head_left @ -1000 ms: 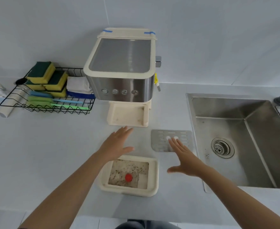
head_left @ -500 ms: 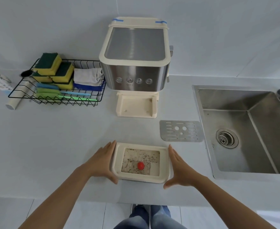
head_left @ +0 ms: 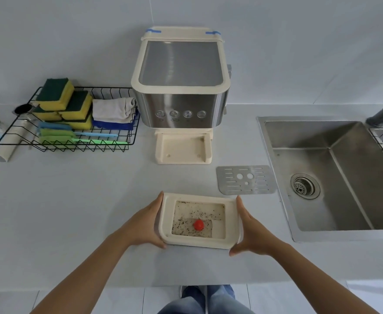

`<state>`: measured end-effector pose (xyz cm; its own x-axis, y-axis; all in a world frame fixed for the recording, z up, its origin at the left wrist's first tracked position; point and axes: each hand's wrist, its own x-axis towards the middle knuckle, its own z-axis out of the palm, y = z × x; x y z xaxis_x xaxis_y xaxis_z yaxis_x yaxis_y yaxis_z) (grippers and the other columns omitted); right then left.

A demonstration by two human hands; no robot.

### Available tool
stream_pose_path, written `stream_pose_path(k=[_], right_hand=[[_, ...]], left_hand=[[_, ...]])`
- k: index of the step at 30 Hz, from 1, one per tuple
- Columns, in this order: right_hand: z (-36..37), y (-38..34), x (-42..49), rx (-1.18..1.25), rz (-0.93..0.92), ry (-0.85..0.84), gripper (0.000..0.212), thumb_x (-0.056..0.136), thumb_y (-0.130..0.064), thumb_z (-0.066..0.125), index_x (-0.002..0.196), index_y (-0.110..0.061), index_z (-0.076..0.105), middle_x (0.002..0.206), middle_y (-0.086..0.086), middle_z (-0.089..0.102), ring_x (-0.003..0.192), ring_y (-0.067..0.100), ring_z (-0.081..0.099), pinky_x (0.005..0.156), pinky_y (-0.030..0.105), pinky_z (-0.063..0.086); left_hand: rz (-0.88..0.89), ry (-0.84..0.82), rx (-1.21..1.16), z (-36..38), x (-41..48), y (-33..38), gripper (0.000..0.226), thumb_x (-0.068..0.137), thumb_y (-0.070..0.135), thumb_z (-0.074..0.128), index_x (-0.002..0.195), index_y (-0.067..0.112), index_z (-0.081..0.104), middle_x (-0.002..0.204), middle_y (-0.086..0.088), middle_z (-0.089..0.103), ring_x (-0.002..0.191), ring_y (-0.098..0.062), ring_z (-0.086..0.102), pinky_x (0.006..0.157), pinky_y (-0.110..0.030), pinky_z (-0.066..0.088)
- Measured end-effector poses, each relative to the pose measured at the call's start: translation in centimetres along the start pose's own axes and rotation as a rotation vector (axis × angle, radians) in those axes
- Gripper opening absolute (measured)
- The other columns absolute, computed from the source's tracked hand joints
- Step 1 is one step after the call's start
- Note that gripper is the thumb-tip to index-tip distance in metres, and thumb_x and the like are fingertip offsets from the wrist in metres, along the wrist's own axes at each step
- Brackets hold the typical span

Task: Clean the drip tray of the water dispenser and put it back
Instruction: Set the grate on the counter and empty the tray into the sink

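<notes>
The counter (head_left: 73, 211) carries the dispenser (head_left: 181, 87) against the wall, its empty cream base facing the person. The sink (head_left: 344, 177) lies to the dispenser's right, and a wire rack (head_left: 118, 89) of sponges and cloths sits just to its left. The tray (head_left: 231, 220) is in front of the dispenser, well apart from it, open side up. Its long axis runs left to right, nearly parallel to the dispenser's front. It is cream, and its floor is stained and speckled dark. The left hand (head_left: 144, 225) and right hand (head_left: 252, 230) clasp its short ends, fingers along the sides and thumbs hooked at the near corners. The metal grille (head_left: 246, 180) lies flat in front and right of the dispenser. A red float (head_left: 199, 225) sits inside the tray.
</notes>
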<state>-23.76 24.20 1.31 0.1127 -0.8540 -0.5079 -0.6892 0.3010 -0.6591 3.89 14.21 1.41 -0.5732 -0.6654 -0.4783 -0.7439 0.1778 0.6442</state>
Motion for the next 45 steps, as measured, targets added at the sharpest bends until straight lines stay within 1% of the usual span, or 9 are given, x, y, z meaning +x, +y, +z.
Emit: stream_pose_path(k=[5,9,13,16,23,27,33,37,45], right_hand=[[-2.5,0.4,-0.6,0.132,0.014,0.049,0.138,0.06,-0.011,0.085,0.128,-0.036,-0.032,0.152,-0.006,0.017,0.139,0.019,0.027,0.11,0.03,0.029],[-5.0,0.8,-1.3,0.241,0.015,0.088,0.136,0.06,0.002,0.082,0.119,-0.051,-0.028,0.131,-0.014,0.03,0.112,0.011,0.048,0.085,0.014,0.047],[-7.9,2.1,-2.3,0.255,0.072,0.137,0.14,0.059,0.004,0.082,0.131,-0.044,-0.029,0.127,-0.006,0.042,0.099,0.007,0.055,0.068,0.013,0.054],[-10.1,3.7,-2.6,0.267,0.111,0.165,0.14,0.06,0.005,0.081,0.139,-0.031,-0.029,0.119,-0.005,0.045,0.088,0.0,0.055,0.065,0.01,0.052],[-16.1,9.5,-2.6,0.293,0.072,0.171,0.143,0.057,0.005,0.082,0.137,-0.03,-0.032,0.125,-0.006,0.043,0.105,0.013,0.053,0.083,0.021,0.054],[-20.6,13.7,-3.0,0.313,-0.014,0.175,0.141,0.05,0.004,0.084,0.143,-0.032,-0.016,0.128,-0.006,0.043,0.123,0.019,0.046,0.094,0.037,0.052],[-26.0,19.7,-4.4,0.302,-0.07,0.116,0.127,0.054,0.011,0.08,0.135,-0.043,-0.003,0.126,-0.011,0.039,0.117,0.015,0.045,0.074,0.007,0.051],[-28.5,22.7,-5.1,0.348,-0.098,0.074,0.108,0.056,0.014,0.077,0.117,-0.05,0.016,0.117,-0.015,0.041,0.109,0.01,0.049,0.074,0.017,0.055],[-30.4,26.5,-5.0,0.557,-0.019,0.029,0.106,0.062,-0.002,0.077,0.141,-0.036,0.015,0.128,-0.003,0.049,0.112,0.022,0.056,0.095,0.047,0.05]], left_hand=[[0.033,-0.029,-0.003,-1.5,1.8,2.2,0.139,0.046,0.029,0.089,0.144,0.035,-0.009,0.141,0.018,0.039,0.128,-0.003,0.04,0.101,-0.019,0.039],[0.122,-0.04,-0.035,-2.4,3.4,5.2,0.125,0.05,0.017,0.089,0.116,0.064,-0.006,0.114,0.04,0.037,0.104,0.019,0.044,0.076,0.005,0.04],[0.151,-0.097,-0.097,-2.7,5.3,8.6,0.137,0.055,0.008,0.086,0.138,0.042,-0.016,0.129,0.023,0.038,0.12,-0.001,0.044,0.088,-0.01,0.042],[0.16,-0.144,-0.131,-2.9,7.0,11.3,0.137,0.058,0.005,0.084,0.142,0.036,-0.019,0.134,0.018,0.037,0.119,-0.003,0.045,0.083,-0.01,0.047],[0.091,-0.076,-0.204,-0.8,11.8,18.5,0.106,0.076,0.025,0.071,0.145,0.031,-0.009,0.143,0.01,0.034,0.121,-0.009,0.045,0.098,-0.025,0.041],[0.046,-0.011,-0.31,2.0,15.2,22.6,0.083,0.088,0.027,0.057,0.145,0.033,-0.003,0.147,0.006,0.033,0.123,-0.015,0.048,0.105,-0.035,0.041],[-0.052,0.051,-0.387,6.3,19.3,28.5,0.067,0.093,0.023,0.047,0.146,0.031,0.007,0.134,-0.001,0.047,0.111,-0.016,0.053,0.092,-0.031,0.05],[-0.084,0.056,-0.392,8.1,21.2,31.8,0.059,0.093,0.017,0.047,0.143,0.031,0.019,0.114,0.001,0.053,0.09,-0.006,0.058,0.067,-0.018,0.052],[-0.137,0.039,-0.31,8.5,24.1,35.5,0.059,0.094,0.017,0.044,0.145,0.03,0.016,0.117,0.0,0.055,0.102,-0.016,0.057,0.074,-0.024,0.052]])
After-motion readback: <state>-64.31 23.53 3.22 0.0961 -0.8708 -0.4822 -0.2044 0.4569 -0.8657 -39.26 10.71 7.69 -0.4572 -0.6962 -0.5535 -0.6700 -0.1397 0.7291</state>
